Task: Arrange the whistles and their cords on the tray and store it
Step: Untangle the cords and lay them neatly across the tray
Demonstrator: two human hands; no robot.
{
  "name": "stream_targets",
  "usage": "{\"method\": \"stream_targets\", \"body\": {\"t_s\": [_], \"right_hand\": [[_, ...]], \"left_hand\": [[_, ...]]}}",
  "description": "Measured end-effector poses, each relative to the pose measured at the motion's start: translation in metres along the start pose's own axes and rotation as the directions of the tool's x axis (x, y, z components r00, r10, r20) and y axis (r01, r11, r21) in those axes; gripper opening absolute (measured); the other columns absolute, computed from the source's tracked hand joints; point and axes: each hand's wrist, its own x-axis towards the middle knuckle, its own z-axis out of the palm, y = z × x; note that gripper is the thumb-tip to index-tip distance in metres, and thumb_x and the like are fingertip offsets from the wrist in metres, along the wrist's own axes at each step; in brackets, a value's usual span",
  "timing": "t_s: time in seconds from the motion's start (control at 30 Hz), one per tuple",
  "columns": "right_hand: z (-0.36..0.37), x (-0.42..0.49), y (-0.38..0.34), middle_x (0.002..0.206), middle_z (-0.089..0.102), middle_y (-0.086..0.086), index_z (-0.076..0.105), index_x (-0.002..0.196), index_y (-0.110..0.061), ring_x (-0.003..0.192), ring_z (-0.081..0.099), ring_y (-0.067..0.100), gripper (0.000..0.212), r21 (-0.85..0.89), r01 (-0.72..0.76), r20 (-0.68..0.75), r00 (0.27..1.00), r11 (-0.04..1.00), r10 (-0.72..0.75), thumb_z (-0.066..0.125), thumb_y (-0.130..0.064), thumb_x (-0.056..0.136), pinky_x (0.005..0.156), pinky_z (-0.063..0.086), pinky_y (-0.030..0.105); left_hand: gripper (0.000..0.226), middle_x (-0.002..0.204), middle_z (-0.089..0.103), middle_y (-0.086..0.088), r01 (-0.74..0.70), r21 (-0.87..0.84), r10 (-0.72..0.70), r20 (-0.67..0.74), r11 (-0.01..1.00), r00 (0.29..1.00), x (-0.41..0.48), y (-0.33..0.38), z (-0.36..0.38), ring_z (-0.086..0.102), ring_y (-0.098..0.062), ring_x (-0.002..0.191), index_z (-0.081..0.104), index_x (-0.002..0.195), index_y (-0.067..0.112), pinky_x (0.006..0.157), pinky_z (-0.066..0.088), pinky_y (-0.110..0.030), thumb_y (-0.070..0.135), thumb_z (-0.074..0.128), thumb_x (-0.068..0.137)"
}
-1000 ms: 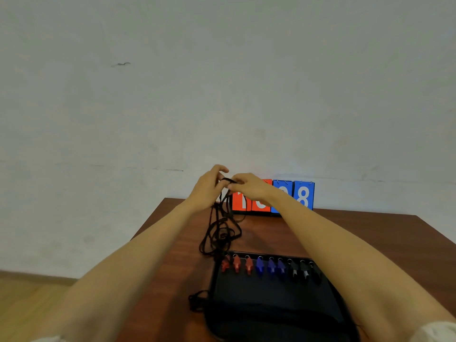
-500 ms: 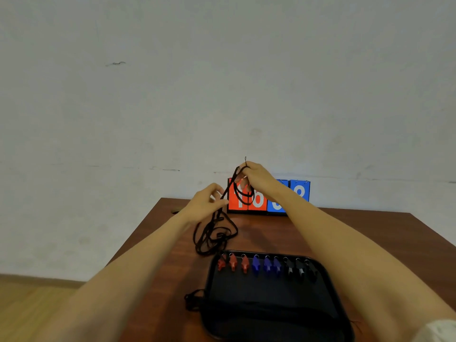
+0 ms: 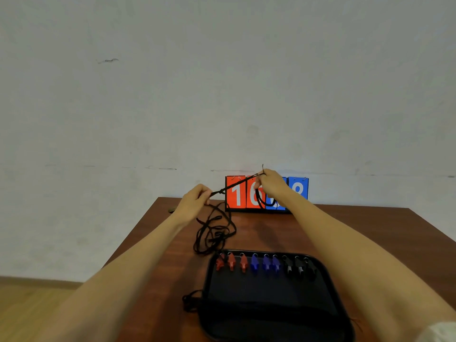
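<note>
Nine whistles lie in one row along the far edge of the black tray (image 3: 266, 299): three red whistles (image 3: 231, 262) at the left, three blue whistles (image 3: 265, 263) in the middle and three black whistles (image 3: 298, 266) at the right. The row runs left to right. Each whistle's long axis runs near to far, with its metal ring at the far end. The tray sits at the near side of the brown tabletop (image 3: 357, 233).

A tangle of cords (image 3: 214, 233) lies on the tabletop just beyond the tray's far left corner, and a smaller cord bundle (image 3: 191, 299) lies against the tray's left edge.

One black cord (image 3: 237, 185) stretches taut between the hands, slanting up from left to right. The left hand (image 3: 195, 203) pinches it with curled fingers. The right hand (image 3: 271, 185) grips its upper end, a loop hanging below the fingers.

Half a second ago the hands were closer together and this cord hung slack; a second ago they met. A score flip board (image 3: 237, 196) with two red and two blue cards stands at the far edge.
</note>
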Motion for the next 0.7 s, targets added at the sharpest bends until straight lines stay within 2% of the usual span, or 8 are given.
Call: {"method": "stream_targets", "body": {"t_s": [0.07,0.17,0.23,0.3,0.37,0.47,0.6,0.7], "right_hand": [[0.002,0.003,0.007,0.083,0.064,0.008,0.05,0.089,-0.005,0.064,0.053,0.013,0.021,-0.051,0.006,0.008,1.0,0.999,-0.006,0.03,-0.001,0.095,0.053,0.043,0.019],[0.009,0.006,0.02,0.111,0.062,0.02,0.053,0.081,-0.007,0.099,0.057,0.028,0.025,-0.204,0.051,0.033,0.998,0.978,-0.045,0.035,-0.002,0.097,0.085,0.045,0.033],[0.013,0.01,0.03,0.115,0.06,0.022,0.053,0.09,-0.004,0.094,0.055,0.028,0.021,-0.238,0.067,0.037,0.998,0.969,-0.06,0.034,-0.006,0.098,0.085,0.045,0.039],[0.018,0.015,0.036,0.104,0.059,0.02,0.048,0.082,-0.009,0.088,0.051,0.026,0.024,-0.269,0.091,0.067,0.995,0.959,-0.075,0.032,-0.008,0.099,0.082,0.045,0.043],[0.026,0.019,0.036,0.094,0.058,0.016,0.043,0.074,-0.019,0.083,0.048,0.024,0.029,-0.268,0.118,0.113,0.989,0.956,-0.09,0.032,-0.012,0.1,0.073,0.04,0.04],[0.037,0.024,0.031,0.076,0.053,0.005,0.043,0.078,-0.017,0.066,0.044,0.018,0.026,-0.276,0.173,0.16,0.978,0.945,-0.133,0.03,-0.016,0.101,0.061,0.036,0.031],[0.035,0.03,0.039,0.071,0.045,0.0,0.041,0.091,-0.011,0.059,0.038,0.013,0.015,-0.412,0.188,0.177,0.976,0.892,-0.125,0.031,-0.015,0.102,0.055,0.033,0.029],[0.021,0.032,0.066,0.09,0.056,0.007,0.045,0.106,-0.007,0.069,0.048,0.017,0.015,-0.614,0.091,0.14,0.99,0.784,-0.005,0.033,-0.014,0.101,0.056,0.036,0.027]], "left_hand": [[0.018,0.071,0.054,0.006,0.012,-0.013,-0.013,-0.081,1.0,0.997,0.006,-0.002,0.005,0.043,-0.007,0.058,0.054,0.087,0.015,0.058,0.035,-0.023,0.021,0.043,0.099],[0.017,0.078,0.055,0.004,0.056,-0.033,-0.062,-0.207,0.998,0.976,0.016,-0.001,0.016,0.039,-0.008,0.056,0.054,0.093,0.01,0.052,0.032,-0.02,0.017,0.04,0.1],[0.017,0.085,0.056,0.001,0.111,-0.136,-0.146,-0.28,0.985,0.949,0.024,-0.001,0.023,0.039,-0.01,0.055,0.052,0.095,0.01,0.05,0.032,-0.021,0.017,0.038,0.1],[0.016,0.089,0.058,0.0,0.145,-0.214,-0.206,-0.304,0.966,0.93,0.034,0.001,0.031,0.043,-0.014,0.058,0.051,0.096,0.01,0.051,0.034,-0.022,0.018,0.038,0.1],[0.015,0.089,0.061,-0.001,0.089,-0.219,-0.135,-0.206,0.972,0.969,0.041,0.007,0.04,0.044,-0.013,0.056,0.053,0.097,0.011,0.051,0.034,-0.023,0.019,0.04,0.1],[0.017,0.083,0.062,0.0,-0.044,-0.128,0.042,-0.017,0.991,0.999,0.044,0.023,0.054,0.045,0.0,0.052,0.059,0.098,0.013,0.056,0.034,-0.018,0.021,0.043,0.099],[0.015,0.082,0.057,0.001,-0.025,-0.239,-0.042,-0.272,0.971,0.961,0.057,0.025,0.052,0.044,-0.008,0.061,0.053,0.092,0.013,0.066,0.037,-0.027,0.017,0.041,0.099],[0.015,0.082,0.055,0.004,0.018,-0.303,-0.151,-0.42,0.953,0.895,0.064,0.011,0.038,0.046,-0.018,0.073,0.05,0.094,0.012,0.071,0.037,-0.031,0.016,0.037,0.1]]}}
